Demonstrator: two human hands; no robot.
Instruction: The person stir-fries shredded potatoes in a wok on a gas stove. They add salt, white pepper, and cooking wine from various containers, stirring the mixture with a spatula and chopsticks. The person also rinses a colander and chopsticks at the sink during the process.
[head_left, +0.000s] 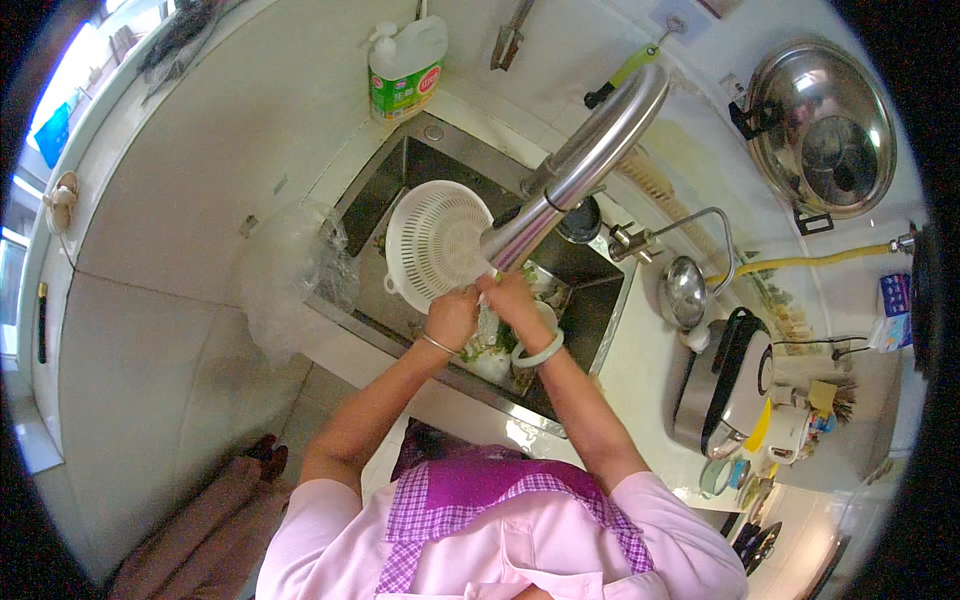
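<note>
My left hand (452, 321) and my right hand (513, 298) meet close together over the stainless steel sink (480, 409), just below the end of the large metal faucet (574, 196). Both have curled fingers; what they grip, if anything, is too small and blurred to tell. Beyond my left hand, a white plastic colander (427, 238) stands tilted in the sink, its slotted inside showing. Leafy greens (480, 349) and something whitish lie in the sink beneath my hands. A white bowl (545, 319) is partly hidden behind my right wrist.
A clear plastic bag (289, 277) hangs over the sink's left edge. A green-labelled pump jug (409, 67) stands behind the sink. On the right counter are a small metal bowl (682, 292) and a rice cooker (724, 390). A big metal lid (825, 127) hangs on the wall.
</note>
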